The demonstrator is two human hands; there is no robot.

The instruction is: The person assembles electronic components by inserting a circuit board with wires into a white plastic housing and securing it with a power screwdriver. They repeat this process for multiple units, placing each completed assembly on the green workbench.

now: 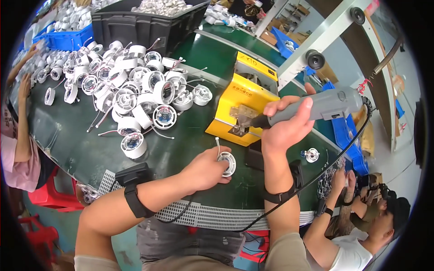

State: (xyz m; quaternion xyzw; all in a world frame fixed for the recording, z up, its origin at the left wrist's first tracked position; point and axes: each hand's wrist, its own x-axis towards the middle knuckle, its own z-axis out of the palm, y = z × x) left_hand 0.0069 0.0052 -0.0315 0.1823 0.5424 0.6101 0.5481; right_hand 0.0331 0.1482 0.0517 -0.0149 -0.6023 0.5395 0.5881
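Note:
My right hand (287, 128) grips a grey electric screwdriver (332, 103) with a black cable. Its dark nose points left at the metal plate on the front of a yellow screw feeder (228, 108); I cannot tell whether the tip touches it. Down on the green table, my left hand (203, 169) is closed on a white round plastic housing (229, 163). A thin white wire with a small plug sticks up behind that housing. To the left lies a large heap of similar white housings (124, 99), some showing blue circuit boards and loose wires.
A black crate (149, 31) of white parts and a blue bin (68, 38) stand behind the heap. One housing (311, 155) lies right of my right forearm. Co-workers sit at both sides. The screwdriver's cable (316, 176) crosses my right forearm.

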